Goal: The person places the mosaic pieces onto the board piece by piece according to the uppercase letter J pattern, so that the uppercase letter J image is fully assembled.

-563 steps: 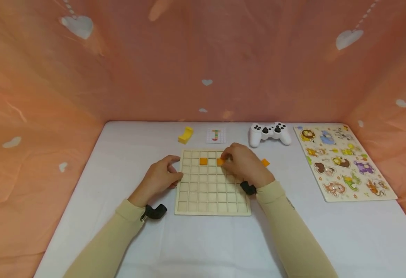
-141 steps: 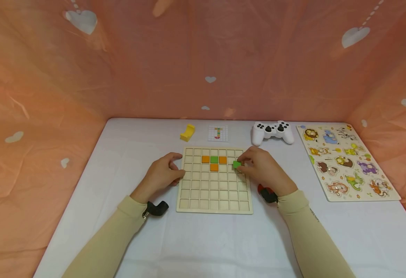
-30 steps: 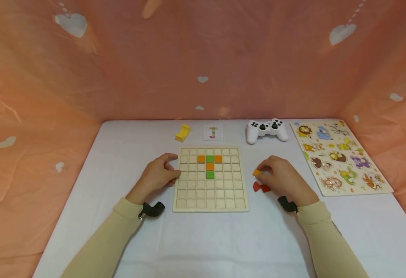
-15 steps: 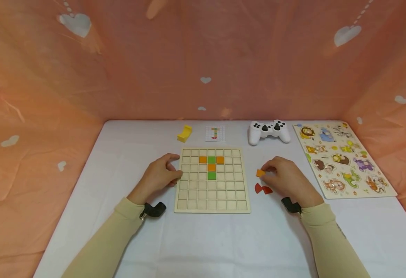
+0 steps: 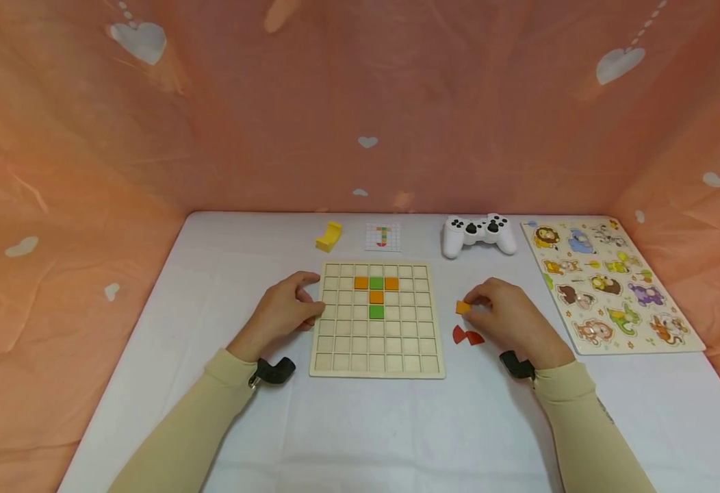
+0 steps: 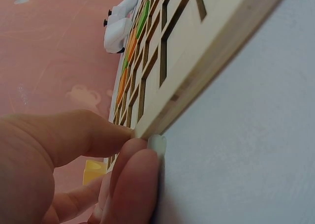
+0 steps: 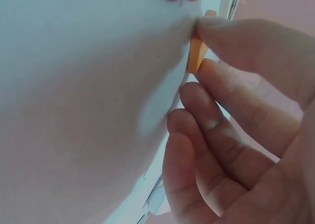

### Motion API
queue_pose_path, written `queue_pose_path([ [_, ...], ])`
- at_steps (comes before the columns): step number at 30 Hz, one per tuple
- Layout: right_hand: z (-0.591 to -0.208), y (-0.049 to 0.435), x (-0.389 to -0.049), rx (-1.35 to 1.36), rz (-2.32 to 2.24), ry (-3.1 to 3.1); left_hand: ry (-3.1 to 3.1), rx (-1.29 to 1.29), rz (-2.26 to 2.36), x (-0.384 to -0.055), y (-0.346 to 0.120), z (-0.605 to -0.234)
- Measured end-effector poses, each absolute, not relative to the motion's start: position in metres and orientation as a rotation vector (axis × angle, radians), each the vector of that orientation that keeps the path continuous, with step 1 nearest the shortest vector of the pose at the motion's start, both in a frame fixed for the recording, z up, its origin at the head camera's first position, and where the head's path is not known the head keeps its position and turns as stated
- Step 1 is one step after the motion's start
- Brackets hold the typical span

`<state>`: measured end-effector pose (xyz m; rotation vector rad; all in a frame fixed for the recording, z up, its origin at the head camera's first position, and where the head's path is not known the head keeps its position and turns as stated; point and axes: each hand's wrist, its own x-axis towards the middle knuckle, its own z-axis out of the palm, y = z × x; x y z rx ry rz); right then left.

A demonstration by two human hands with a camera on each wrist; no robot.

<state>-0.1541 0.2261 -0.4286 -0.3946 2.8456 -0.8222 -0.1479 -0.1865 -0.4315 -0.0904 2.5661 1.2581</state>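
Observation:
A wooden grid board (image 5: 341,344) lies mid-table with square tiles in some cells. An orange tile (image 5: 361,283), a green one and another orange form a row; an orange tile (image 5: 376,297) and a green tile (image 5: 376,312) continue down from the middle. My left hand (image 5: 281,311) grips the board's left edge, thumb over the rim and curled fingers against its side in the left wrist view. Right of the board, my right hand (image 5: 500,316) pinches an orange square tile (image 7: 197,51) between thumb and index finger, close over the table. Two red rounded-wedge pieces (image 5: 459,334) lie just in front of it.
Behind the board are a yellow curved block (image 5: 329,237), a small card with a coloured grid pattern (image 5: 382,237) and a white game controller (image 5: 480,235). An animal puzzle board (image 5: 612,287) lies at the right. An orange cloth with hearts (image 5: 367,178) encloses the back and sides.
Since the oldest frame, two green tiles and an orange one have joined the grid. The right hand has left the board and now pinches another orange tile. The left hand stays at the edge.

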Motion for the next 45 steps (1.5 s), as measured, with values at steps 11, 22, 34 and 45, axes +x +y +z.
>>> queue_pose_path([
  [11,-0.426,0.223,-0.154,-0.400,-0.851,2.841,2.582,-0.073,1.255,-0.148,-0.184,-0.431],
  [22,-0.415,0.183,-0.157,-0.493,-0.906,2.743,2.585,-0.063,1.250,-0.150,-0.181,-0.432],
  [34,-0.415,0.128,-0.149,-0.814,-0.778,2.810,2.583,-0.063,1.241,-0.148,-0.181,-0.431],
  [45,-0.417,0.111,-0.133,-0.984,-0.746,2.845,2.595,-0.050,1.228,-0.147,-0.178,-0.429],
])
